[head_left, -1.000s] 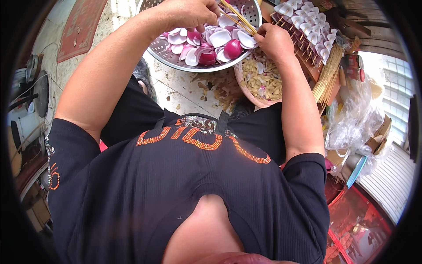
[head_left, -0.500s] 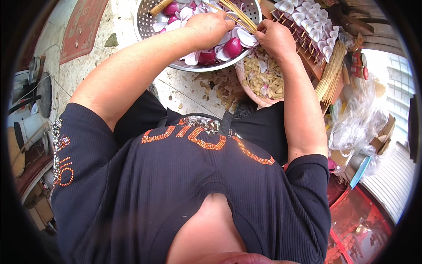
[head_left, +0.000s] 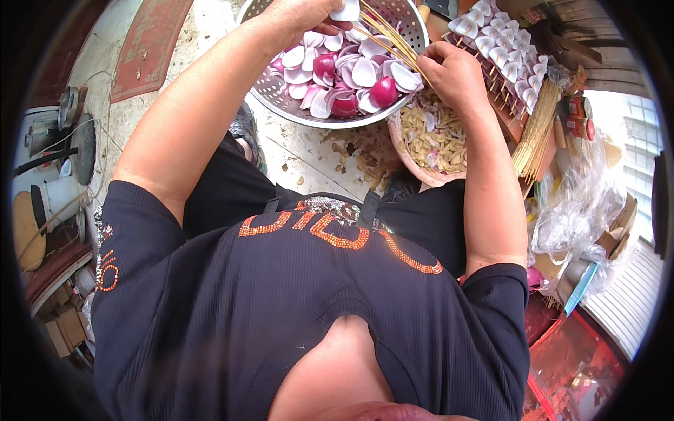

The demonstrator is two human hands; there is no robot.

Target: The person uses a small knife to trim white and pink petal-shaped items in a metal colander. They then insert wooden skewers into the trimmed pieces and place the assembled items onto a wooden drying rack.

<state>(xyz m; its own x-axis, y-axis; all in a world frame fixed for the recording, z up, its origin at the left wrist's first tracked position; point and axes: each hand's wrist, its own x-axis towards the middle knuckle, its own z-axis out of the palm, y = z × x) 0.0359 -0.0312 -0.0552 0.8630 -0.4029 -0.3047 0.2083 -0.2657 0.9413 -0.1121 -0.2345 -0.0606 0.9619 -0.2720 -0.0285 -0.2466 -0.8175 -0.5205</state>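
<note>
Two hands over colander (head_left: pixel 281 91): left hand (head_left: pixel 298 17) fingers pinch onion piece (head_left: pixel 347 10); right hand (head_left: pixel 456 74) fingers clamped on skewers (head_left: pixel 390 38).

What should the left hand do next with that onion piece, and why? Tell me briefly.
Probably bring the onion piece in the left hand across to the skewers held by the right hand and thread it on: the sticks' tips point toward it over the colander.

Clear crumpled plastic bags (head_left: pixel 583 203) at right; small red labelled cans (head_left: pixel 577 116) beside bamboo skewers (head_left: pixel 537 130).
</note>
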